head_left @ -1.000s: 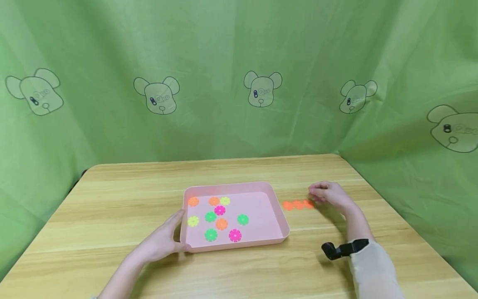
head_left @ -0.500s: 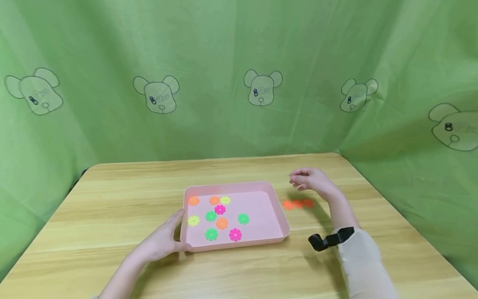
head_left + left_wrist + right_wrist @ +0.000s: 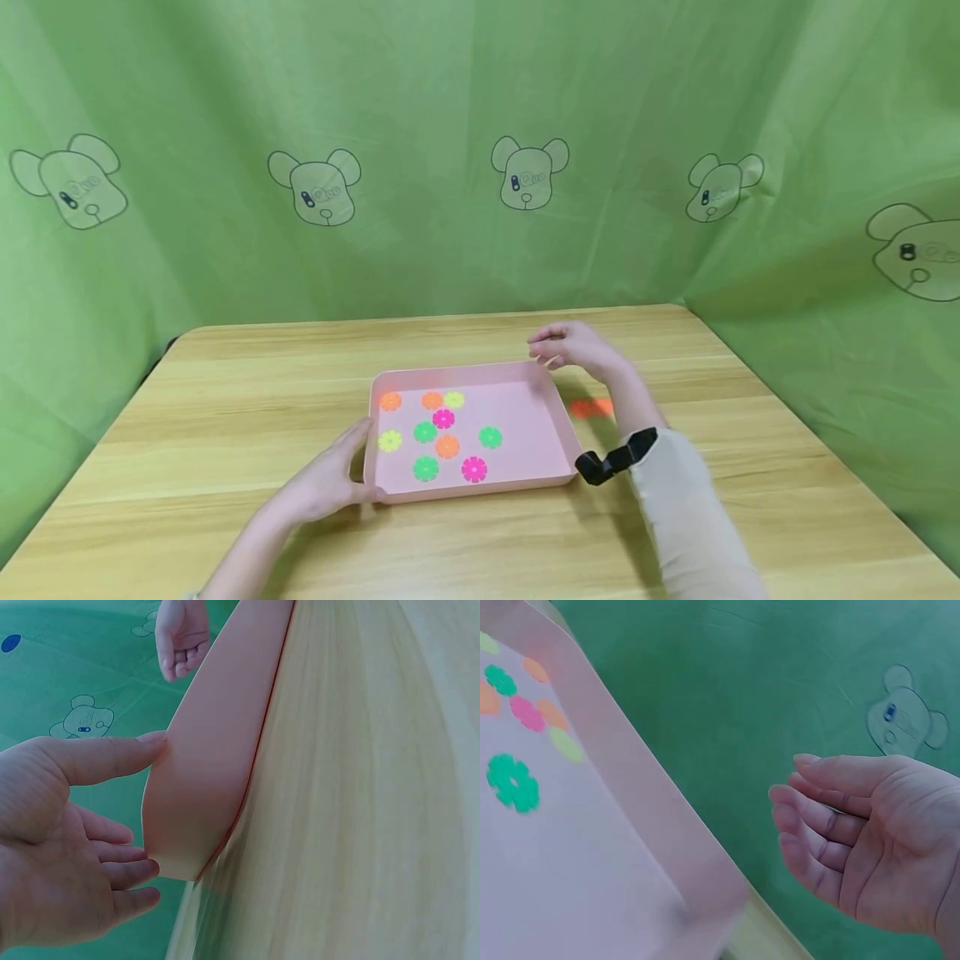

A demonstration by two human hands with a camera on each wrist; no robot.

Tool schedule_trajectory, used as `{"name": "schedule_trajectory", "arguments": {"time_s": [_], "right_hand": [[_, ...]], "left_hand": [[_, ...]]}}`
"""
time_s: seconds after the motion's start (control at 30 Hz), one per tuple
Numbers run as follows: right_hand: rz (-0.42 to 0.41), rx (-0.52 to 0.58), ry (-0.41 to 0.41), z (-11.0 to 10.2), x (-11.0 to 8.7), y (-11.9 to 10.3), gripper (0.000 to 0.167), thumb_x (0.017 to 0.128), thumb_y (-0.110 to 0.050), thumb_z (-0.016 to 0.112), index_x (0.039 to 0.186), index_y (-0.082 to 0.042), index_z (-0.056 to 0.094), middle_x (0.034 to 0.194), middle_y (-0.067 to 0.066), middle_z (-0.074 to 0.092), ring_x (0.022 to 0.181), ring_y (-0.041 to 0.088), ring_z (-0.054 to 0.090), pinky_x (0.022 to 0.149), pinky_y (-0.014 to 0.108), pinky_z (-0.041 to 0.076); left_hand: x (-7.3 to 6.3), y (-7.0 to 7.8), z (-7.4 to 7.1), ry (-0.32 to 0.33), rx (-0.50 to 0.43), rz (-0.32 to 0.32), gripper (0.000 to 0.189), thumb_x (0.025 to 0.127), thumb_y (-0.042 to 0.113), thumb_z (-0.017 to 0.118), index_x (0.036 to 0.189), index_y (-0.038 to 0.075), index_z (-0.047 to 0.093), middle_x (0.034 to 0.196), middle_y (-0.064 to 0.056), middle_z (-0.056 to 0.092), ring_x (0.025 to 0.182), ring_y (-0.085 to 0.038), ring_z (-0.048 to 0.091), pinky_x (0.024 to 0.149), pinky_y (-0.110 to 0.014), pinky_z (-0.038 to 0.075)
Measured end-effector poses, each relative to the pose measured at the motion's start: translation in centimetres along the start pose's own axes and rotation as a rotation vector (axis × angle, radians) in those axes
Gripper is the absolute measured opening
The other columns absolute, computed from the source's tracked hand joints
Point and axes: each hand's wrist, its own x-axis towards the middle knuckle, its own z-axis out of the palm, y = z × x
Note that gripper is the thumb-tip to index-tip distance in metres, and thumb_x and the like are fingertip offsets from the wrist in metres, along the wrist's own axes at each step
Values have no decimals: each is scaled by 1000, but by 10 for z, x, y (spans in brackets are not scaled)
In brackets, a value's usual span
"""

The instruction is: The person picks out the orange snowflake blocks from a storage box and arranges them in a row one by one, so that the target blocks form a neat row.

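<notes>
My left hand rests against the left end of a shallow pink tray, fingers fairly straight. In the left wrist view its thumb meets the tray's rim, and the other fingers reach the corner. My right hand is over the tray's far right corner with loosely bent fingers. Nothing shows between its fingers in the right wrist view. Inside the tray lie several flat, notched flower-shaped discs: green, pink, orange and yellow. Bright orange discs sit right of the tray, partly hidden by my right forearm.
The tray stands on a wood-grain table. A green curtain printed with bear faces surrounds the table's back and sides. A black wrist mount on my right arm overlaps the tray's near right corner in the head view.
My right hand has moved left and away from the orange discs to the tray's far right corner. Those discs stay on the table. My left hand has kept its place on the tray.
</notes>
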Motion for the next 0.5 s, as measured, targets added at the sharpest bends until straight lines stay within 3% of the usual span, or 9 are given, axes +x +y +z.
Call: {"name": "schedule_trajectory", "arguments": {"time_s": [0.3,0.5], "right_hand": [[26,-97,-105,34,21,-10,36,86,-15,65,115,5,58,96,8,65,88,25,61,74,33,51],[33,-56,-201,58,31,-11,31,82,-7,66,111,4,60,92,7,65,77,16,59,69,27,50]], "left_hand": [[-1,-1,0,5,-1,3,98,70,20,78,145,-4,20,149,-24,19,136,-41,16,108,-57,15],[0,0,0,4,-3,1,98,70,19,78,145,-5,20,149,-24,19,136,-40,16,108,-57,14]]}}
